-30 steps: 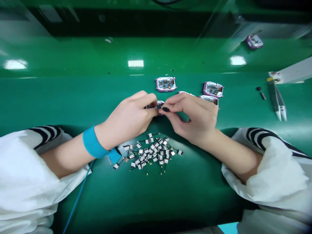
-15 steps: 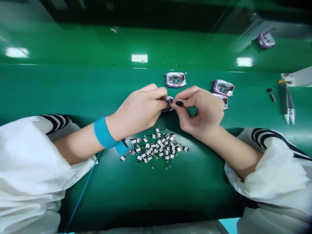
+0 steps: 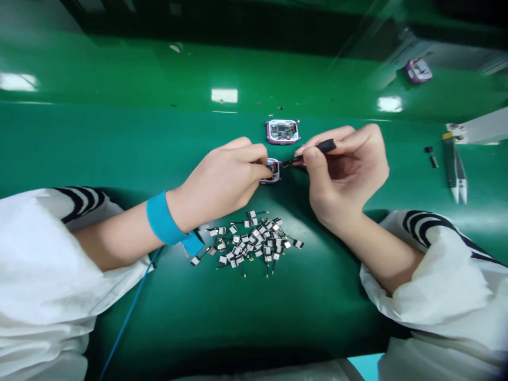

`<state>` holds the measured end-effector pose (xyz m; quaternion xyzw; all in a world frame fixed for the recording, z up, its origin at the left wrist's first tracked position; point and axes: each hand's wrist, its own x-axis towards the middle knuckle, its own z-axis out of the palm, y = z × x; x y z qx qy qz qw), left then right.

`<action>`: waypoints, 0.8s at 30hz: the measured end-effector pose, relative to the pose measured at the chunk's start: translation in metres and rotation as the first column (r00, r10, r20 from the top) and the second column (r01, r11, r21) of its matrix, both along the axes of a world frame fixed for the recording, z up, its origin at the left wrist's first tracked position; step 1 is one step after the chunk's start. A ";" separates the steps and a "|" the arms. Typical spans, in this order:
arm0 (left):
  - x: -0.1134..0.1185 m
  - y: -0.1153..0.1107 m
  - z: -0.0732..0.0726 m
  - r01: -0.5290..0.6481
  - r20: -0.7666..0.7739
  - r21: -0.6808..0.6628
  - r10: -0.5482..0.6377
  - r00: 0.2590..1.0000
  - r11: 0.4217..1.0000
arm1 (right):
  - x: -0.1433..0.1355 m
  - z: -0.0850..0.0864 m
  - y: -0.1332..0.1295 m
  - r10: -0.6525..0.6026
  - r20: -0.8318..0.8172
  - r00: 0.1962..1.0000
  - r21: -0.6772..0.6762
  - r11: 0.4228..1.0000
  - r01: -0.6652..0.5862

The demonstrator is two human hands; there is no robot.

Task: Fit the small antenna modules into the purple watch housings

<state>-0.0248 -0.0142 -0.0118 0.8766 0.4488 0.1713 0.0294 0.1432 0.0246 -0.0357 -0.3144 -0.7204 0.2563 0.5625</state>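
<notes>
My left hand (image 3: 224, 177), with a blue band at its wrist, is closed around a small open watch case (image 3: 275, 170) with electronics inside. The fingers cover the case's left side. In my right hand (image 3: 349, 169), thumb and fingers pinch a slim black tool (image 3: 327, 146) with a thicker end; its exact kind I cannot tell. The tool's thin end points left, close to the case's right edge. Below my hands lies a loose pile of small square antenna-like parts (image 3: 254, 241) with short black leads.
Behind my hands sits another open purple-and-white watch case (image 3: 282, 132). A similar case (image 3: 418, 70) rests at the far right. Tweezers (image 3: 455, 168) and a small black cylinder (image 3: 432, 157) lie to the right. A blue cord (image 3: 133, 309) runs down from my left wrist.
My right hand has moved right and turned, so the black tool now shows along its length. It hides the cases seen beside it before. My left hand keeps hold of the watch case.
</notes>
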 end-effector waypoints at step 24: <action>0.002 -0.001 0.001 -0.020 0.001 0.037 0.020 1.000 0.999 | -0.001 0.002 0.006 0.126 -0.022 0.992 -0.323 0.938 -0.126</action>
